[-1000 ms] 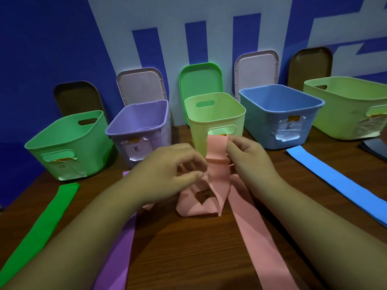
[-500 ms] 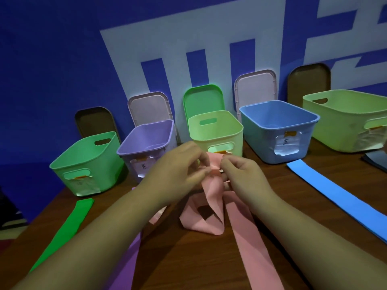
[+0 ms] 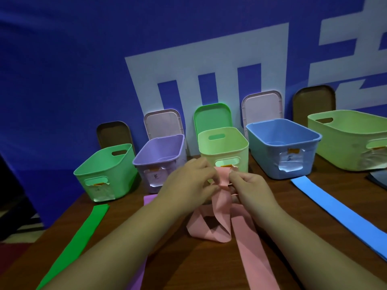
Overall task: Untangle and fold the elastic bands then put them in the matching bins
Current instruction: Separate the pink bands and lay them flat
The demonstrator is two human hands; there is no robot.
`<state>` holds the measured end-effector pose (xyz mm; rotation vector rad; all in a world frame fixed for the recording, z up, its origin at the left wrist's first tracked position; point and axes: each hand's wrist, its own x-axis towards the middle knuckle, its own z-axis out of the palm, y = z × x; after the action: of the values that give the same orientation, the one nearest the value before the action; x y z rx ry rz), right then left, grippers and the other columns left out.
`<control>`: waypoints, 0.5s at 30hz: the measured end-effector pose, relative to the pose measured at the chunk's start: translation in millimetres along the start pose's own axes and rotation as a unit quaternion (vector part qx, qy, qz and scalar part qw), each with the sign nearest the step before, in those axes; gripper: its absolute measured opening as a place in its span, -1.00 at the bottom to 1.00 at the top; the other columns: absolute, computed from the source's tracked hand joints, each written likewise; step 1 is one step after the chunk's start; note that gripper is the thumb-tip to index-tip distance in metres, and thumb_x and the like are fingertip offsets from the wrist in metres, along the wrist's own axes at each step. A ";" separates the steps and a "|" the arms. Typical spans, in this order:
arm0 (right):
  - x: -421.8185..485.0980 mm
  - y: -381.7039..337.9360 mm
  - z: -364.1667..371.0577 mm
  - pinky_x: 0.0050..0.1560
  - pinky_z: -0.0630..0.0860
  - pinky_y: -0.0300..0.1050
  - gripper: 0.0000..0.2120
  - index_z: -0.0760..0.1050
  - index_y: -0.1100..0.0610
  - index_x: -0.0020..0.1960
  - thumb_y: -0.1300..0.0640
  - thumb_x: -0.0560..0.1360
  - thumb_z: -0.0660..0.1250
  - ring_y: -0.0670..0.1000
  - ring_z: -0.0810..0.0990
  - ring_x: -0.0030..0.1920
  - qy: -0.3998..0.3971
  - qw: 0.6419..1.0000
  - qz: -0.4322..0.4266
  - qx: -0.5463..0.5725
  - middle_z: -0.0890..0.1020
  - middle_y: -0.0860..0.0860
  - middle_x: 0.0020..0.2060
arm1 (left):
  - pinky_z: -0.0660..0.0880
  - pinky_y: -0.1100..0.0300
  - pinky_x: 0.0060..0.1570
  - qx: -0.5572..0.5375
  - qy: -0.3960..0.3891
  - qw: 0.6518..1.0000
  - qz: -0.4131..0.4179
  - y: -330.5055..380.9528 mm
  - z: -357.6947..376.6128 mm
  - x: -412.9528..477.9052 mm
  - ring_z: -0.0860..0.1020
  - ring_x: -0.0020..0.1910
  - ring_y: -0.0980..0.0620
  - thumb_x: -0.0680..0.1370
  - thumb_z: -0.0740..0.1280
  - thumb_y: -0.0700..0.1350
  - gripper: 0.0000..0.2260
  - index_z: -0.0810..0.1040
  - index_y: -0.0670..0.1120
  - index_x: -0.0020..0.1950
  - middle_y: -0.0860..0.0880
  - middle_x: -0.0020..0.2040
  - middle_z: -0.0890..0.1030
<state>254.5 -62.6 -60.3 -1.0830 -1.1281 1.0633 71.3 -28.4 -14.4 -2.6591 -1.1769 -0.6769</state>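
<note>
The left hand [image 3: 188, 181] and right hand [image 3: 249, 187] meet at centre frame. Both pinch the upper end of one pink band [image 3: 223, 203], and its loops and long tail trail down onto the tabletop [image 3: 188, 264]. Three more bands lie flat: a green band [image 3: 71, 248] at lower left, a purple band [image 3: 149, 199] under the left forearm, and a blue band [image 3: 339, 216] at right. Five bins stand in a row behind: green bin [image 3: 104, 170], purple bin [image 3: 159, 149], light green bin [image 3: 224, 143], blue bin [image 3: 280, 143] and a larger pale green bin [image 3: 351, 139]. Five lids [image 3: 211, 118] lean behind them.

Purple band [image 3: 149, 199] mostly hidden; bin labels [image 3: 155, 176] too blurred to read.
</note>
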 end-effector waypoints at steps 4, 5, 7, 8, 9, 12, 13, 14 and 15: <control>-1.9 1.8 -1.4 -0.08 0.74 0.18 -0.68 0.77 0.11 -0.04 0.10 0.70 0.26 0.18 0.79 -0.12 -0.011 1.000 0.010 -0.009 0.77 0.15 -0.18 | 0.58 0.01 -0.01 -0.050 0.024 0.998 -0.002 -2.8 -4.1 -1.7 0.46 0.01 0.22 0.59 0.46 0.02 -0.93 0.67 0.12 0.06 0.18 0.03 0.51; -1.9 2.4 -2.0 -0.10 0.73 0.18 -0.69 0.77 0.06 -0.03 0.09 0.70 0.26 0.18 0.77 -0.15 -0.015 1.000 0.009 -0.013 0.77 0.15 -0.19 | 0.58 0.02 0.00 -0.055 0.035 0.998 -0.003 -4.0 -8.5 -1.0 0.49 -0.01 0.21 0.59 0.46 0.00 -0.94 0.67 0.10 0.06 0.19 0.02 0.54; -1.7 1.9 -1.7 -0.16 0.69 0.16 -0.75 0.76 -0.05 0.04 0.02 0.71 0.30 0.18 0.72 -0.21 -0.030 0.999 0.008 -0.024 0.73 0.23 -0.19 | 0.61 0.01 -0.01 -0.059 0.068 0.996 -0.008 -6.1 -23.3 4.1 0.56 -0.04 0.18 0.60 0.46 -0.03 -0.94 0.68 0.09 0.06 0.18 -0.01 0.63; -1.2 3.0 -1.6 -0.18 0.68 0.15 -0.79 0.74 -0.14 0.08 -0.02 0.70 0.31 0.16 0.69 -0.22 -0.038 0.999 0.009 -0.032 0.71 0.24 -0.17 | 0.62 0.01 -0.02 -0.056 0.087 0.995 -0.007 -6.8 -33.0 8.0 0.59 -0.05 0.17 0.60 0.46 -0.05 -0.94 0.70 0.08 0.06 0.17 -0.02 0.67; 0.1 5.5 -1.9 -0.17 0.68 0.14 -0.81 0.72 -0.24 0.12 -0.07 0.70 0.32 0.11 0.69 -0.19 -0.040 0.998 0.004 -0.042 0.73 0.18 -0.14 | 0.63 0.02 -0.02 -0.048 0.109 0.993 0.000 -6.7 -44.1 12.5 0.60 -0.05 0.16 0.61 0.46 -0.06 -0.93 0.71 0.06 0.07 0.16 -0.03 0.69; 3.9 9.8 -1.7 0.12 0.66 0.06 -0.80 0.66 -0.40 0.14 -0.11 0.69 0.33 -0.11 0.67 0.13 -0.025 0.999 -0.033 -0.029 0.69 -0.24 0.10 | 0.64 0.10 -0.01 -0.017 0.167 0.985 0.025 -4.3 -84.5 28.5 0.61 -0.07 0.17 0.62 0.48 -0.09 -0.93 0.73 0.01 0.08 0.12 -0.03 0.72; 4.9 9.1 -1.8 0.14 0.62 0.00 -0.80 0.65 -0.39 0.17 -0.12 0.69 0.31 -0.17 0.62 0.19 -0.021 0.998 -0.044 -0.041 0.63 -0.29 0.17 | 0.63 0.12 -0.01 -0.007 0.185 0.982 0.030 -3.7 -98.4 34.4 0.61 -0.08 0.18 0.61 0.48 -0.10 -0.94 0.73 -0.01 0.07 0.12 -0.04 0.72; 5.4 8.1 -2.1 0.11 0.57 -0.09 -0.81 0.63 -0.36 0.21 -0.14 0.70 0.28 -0.22 0.58 0.20 -0.021 0.996 -0.055 -0.066 0.59 -0.30 0.23 | 0.62 0.14 -0.02 -0.001 0.202 0.979 0.038 -2.8 -112.1 40.0 0.61 -0.09 0.20 0.60 0.48 -0.13 -0.94 0.73 -0.02 0.05 0.12 -0.06 0.72; 5.7 7.9 -2.5 0.09 0.52 -0.17 -0.82 0.60 -0.32 0.23 -0.15 0.70 0.27 -0.27 0.55 0.20 -0.025 0.994 -0.060 -0.087 0.56 -0.30 0.26 | 0.61 0.17 -0.02 0.004 0.217 0.975 0.044 -1.3 -125.3 45.4 0.60 -0.11 0.22 0.59 0.49 -0.15 -0.95 0.72 -0.03 0.03 0.13 -0.08 0.71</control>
<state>257.0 -56.0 -67.6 -1.1153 -1.3291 0.9149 54.5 -37.0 117.5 -2.3641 -0.9292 -1.1567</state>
